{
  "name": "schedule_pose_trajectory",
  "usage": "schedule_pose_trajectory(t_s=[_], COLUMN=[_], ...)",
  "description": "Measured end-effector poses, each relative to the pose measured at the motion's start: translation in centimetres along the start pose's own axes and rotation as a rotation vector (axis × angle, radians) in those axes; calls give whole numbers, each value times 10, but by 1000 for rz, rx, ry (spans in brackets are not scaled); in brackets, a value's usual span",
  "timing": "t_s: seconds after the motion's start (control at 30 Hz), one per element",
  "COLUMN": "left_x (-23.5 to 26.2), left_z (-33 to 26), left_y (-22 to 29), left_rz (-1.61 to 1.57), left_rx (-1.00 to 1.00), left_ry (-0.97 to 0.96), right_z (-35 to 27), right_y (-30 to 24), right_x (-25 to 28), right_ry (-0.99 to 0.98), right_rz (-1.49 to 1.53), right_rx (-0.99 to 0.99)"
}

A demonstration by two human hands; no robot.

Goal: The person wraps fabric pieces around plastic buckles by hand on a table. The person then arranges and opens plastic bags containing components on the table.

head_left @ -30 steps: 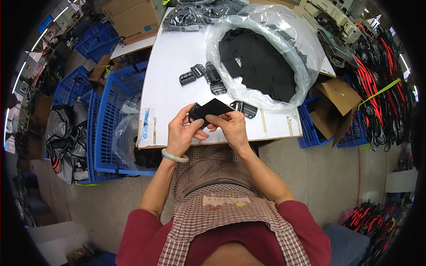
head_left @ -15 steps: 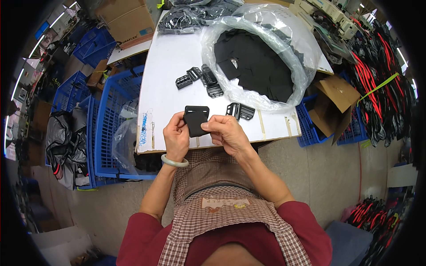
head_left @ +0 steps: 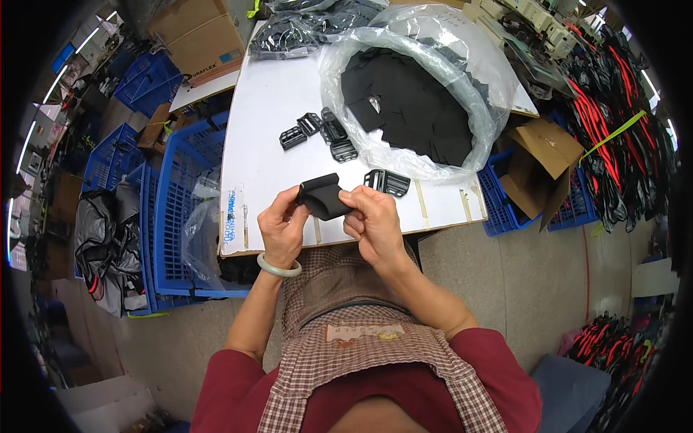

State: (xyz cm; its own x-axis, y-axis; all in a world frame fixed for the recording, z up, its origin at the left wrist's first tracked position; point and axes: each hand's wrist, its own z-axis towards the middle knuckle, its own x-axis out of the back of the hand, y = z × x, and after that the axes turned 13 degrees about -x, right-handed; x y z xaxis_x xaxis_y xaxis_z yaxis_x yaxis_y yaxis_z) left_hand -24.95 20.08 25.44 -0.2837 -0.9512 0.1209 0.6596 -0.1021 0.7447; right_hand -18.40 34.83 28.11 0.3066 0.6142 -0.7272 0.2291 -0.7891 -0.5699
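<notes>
Black piece bent into an open curve between two pinching hands

Half a second ago the black piece (head_left: 332, 206) hung nearly flat, with two pale slots showing near its top edge; now it is bowed, a dark hollow opens between its upper band and the lower flap, and those slots no longer show. The right hand (head_left: 377, 222) has moved from the face of the piece out to its right corner.

The left hand (head_left: 281, 229) is nearly closed, thumb and fingers gripping the piece's left edge. The right hand pinches the right corner between thumb and forefinger, its other fingers curled in below. The piece is held up just above the near edge of the white table (head_left: 271, 177); whether it touches the tabletop, I cannot tell.

Beyond the hands, black plastic buckles (head_left: 333, 128) lie in a loose group, and another buckle pair (head_left: 388, 182) lies near the right hand. They look unchanged, as does the clear plastic bag (head_left: 333, 94), rolled open around dark flat pieces (head_left: 426, 108)
</notes>
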Motion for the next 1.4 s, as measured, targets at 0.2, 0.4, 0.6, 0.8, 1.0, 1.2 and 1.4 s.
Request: schedule_pose_trajectory(t_s=[0.2,0.4,0.6,0.8,1.0,1.2,1.4], left_x=[-9,4,18,26,35,102,247], left_z=[11,14,20,20,17,3,-52], left_y=[33,36,36,31,33,30,-30], left_rz=[-369,-360,-236,-115,-261,21,371], left_rx=[127,141,86,24,233,427,666], left_ry=[-61,-177,-385,-443,-318,-79,384], right_z=[2,-5,5,15,33,95,222], right_y=[6,-9,-38,-36,-18,-17,-33], right_x=[4,12,8,16,5,2,5], right_ry=[141,38,-169,-272,-69,-56,278], right_rz=[-341,-527,-960,-842,-1108,-1357,-1961], right_rx=[273,318,364,51,710,612,643])
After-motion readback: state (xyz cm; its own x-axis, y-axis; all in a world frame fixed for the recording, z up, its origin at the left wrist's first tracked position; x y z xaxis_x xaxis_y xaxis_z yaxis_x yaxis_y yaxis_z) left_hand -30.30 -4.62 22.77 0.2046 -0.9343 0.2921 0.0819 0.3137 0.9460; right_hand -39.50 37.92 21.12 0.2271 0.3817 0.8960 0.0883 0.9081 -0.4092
